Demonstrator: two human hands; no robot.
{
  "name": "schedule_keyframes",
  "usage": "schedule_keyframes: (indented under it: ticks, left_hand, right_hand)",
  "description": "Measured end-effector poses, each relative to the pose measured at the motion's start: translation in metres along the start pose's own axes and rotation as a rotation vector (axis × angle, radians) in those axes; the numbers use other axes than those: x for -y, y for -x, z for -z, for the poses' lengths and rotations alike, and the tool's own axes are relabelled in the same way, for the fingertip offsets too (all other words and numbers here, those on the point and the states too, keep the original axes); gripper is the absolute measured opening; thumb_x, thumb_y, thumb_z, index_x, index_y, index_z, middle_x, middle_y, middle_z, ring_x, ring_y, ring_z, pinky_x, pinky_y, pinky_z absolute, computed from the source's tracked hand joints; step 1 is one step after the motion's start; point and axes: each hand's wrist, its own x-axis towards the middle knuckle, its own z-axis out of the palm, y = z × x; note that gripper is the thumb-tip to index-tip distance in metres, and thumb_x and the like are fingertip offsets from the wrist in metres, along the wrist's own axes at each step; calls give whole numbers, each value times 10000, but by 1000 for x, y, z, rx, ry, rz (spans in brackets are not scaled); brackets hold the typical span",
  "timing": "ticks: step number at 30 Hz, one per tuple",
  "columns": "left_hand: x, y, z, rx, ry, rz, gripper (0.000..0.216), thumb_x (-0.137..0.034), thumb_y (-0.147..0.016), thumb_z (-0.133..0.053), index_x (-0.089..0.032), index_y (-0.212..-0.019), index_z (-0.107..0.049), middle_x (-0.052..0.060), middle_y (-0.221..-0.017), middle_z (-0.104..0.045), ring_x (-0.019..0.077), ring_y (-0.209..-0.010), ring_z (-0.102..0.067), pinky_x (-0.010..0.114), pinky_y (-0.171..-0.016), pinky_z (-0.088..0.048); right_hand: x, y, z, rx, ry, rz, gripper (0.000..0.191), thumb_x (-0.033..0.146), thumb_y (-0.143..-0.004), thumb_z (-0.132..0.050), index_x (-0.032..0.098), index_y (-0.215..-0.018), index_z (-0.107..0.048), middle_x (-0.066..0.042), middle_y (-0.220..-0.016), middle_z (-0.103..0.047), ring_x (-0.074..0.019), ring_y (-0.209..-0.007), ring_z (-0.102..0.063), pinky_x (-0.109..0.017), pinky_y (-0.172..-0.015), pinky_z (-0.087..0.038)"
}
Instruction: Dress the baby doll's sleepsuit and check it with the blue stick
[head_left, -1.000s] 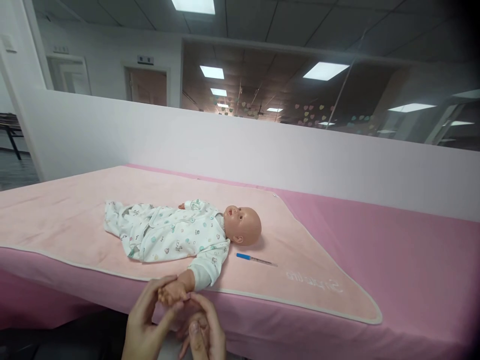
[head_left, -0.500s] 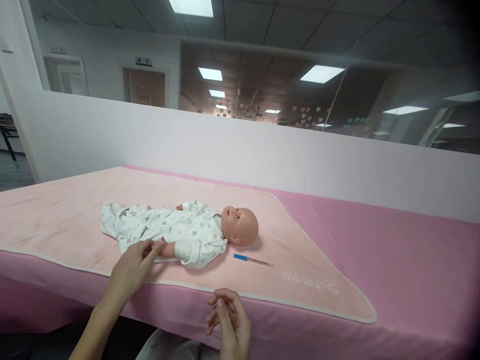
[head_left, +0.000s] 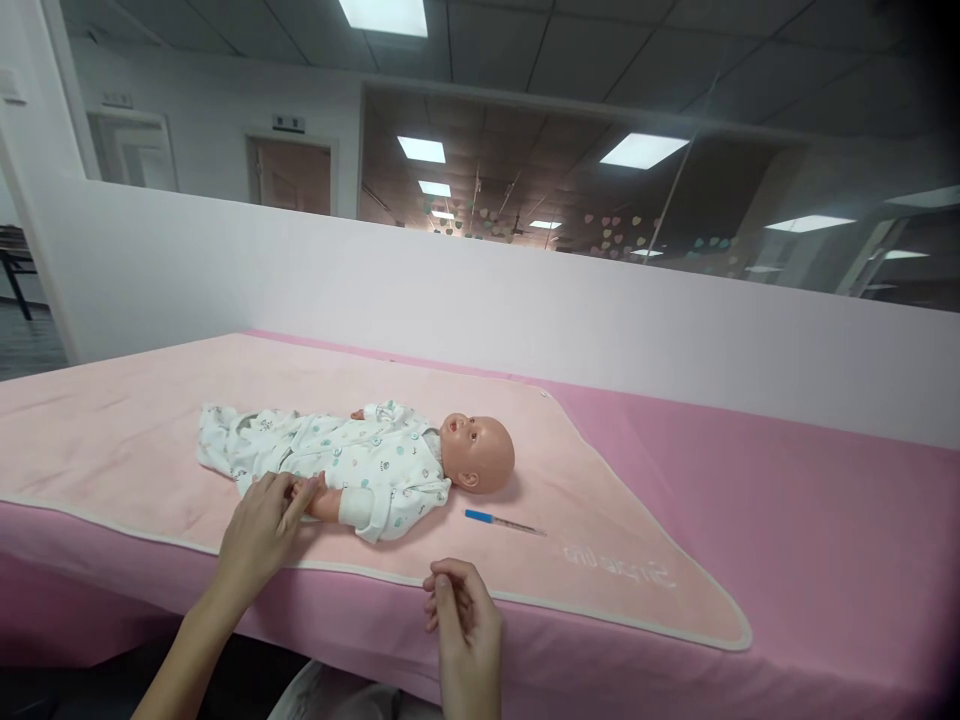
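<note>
A baby doll (head_left: 480, 456) lies on its back on a peach-coloured cloth, its head to the right, dressed in a white printed outfit (head_left: 397, 460). My left hand (head_left: 262, 515) is closed around the doll's near hand (head_left: 319, 497), thumb on top and fingers behind; the doll's forearm stretches toward it from a turned-up cuff. At the front edge of the cloth, my right hand (head_left: 463, 615) hovers with loosely curled fingers and nothing visible in it. A slim clear stick with a blue end (head_left: 504, 522), perhaps a thermometer, lies beside the doll's shoulder.
The peach cloth (head_left: 645, 590), with a pale border and faint lettering, covers much of a pink-covered table (head_left: 847, 540). A low white wall (head_left: 525, 300) with glass above it runs behind the table. A dark piece of furniture (head_left: 19, 265) stands far left.
My left hand has shifted slightly left, drawing the doll's near arm along and straightening it a little. The fingers of my right hand have curled in a bit more.
</note>
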Motion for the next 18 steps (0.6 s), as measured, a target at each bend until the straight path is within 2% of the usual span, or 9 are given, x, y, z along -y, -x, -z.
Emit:
schedule_keyframes:
  ticks: [2,4,7,10,13,16,18]
  left_hand:
    - [-9,2,5,45,72,55,376,-519,-831,-388,-203,-691,-535,21,-705,-539,190,-678,-511,302,-639,-410]
    - [-18,6,10,36,185,77,357,-520,-822,-417,-202,-704,-527,8,-725,-534,170,-672,-510,277,-614,-409]
    - [-33,17,19,15,362,80,299,-485,-796,-495,-204,-694,-498,-17,-683,-482,141,-636,-478,241,-573,-397]
    - [-48,37,26,43,462,67,256,-431,-787,-538,-206,-691,-465,-30,-653,-429,120,-599,-440,217,-549,-393]
    - [-63,61,31,66,453,34,227,-373,-789,-565,-206,-700,-440,-27,-663,-417,110,-583,-433,203,-531,-405]
    - [-76,81,31,121,410,-105,192,-306,-788,-585,-202,-699,-450,-15,-690,-470,111,-605,-490,189,-539,-437]
    - [-80,91,30,141,362,-210,174,-272,-775,-605,-197,-682,-479,-4,-701,-511,113,-628,-531,176,-552,-457]
  right_hand:
    - [9,-4,-6,77,106,92,213,342,-828,-497,171,-829,-623,-38,-724,-627,-126,-633,-573,-191,-552,-459]
    - [17,-6,-12,130,183,173,190,296,-839,-479,179,-833,-629,-38,-754,-643,-134,-679,-589,-197,-606,-463]
    - [21,-6,-15,138,224,213,185,264,-844,-465,181,-826,-630,-37,-777,-653,-133,-695,-596,-195,-631,-460]
    - [15,-3,-12,120,205,173,177,274,-835,-478,177,-829,-627,-39,-765,-652,-138,-691,-601,-194,-616,-465]
    - [7,0,-11,113,147,99,193,313,-823,-496,161,-834,-615,-48,-739,-641,-140,-654,-598,-196,-583,-472]
    - [2,5,-14,120,51,-25,246,376,-815,-506,150,-860,-593,-37,-695,-616,-121,-590,-579,-185,-542,-465]
    - [-1,10,-18,154,-7,-118,297,436,-811,-506,149,-832,-578,2,-584,-558,-93,-489,-524,-163,-464,-422]
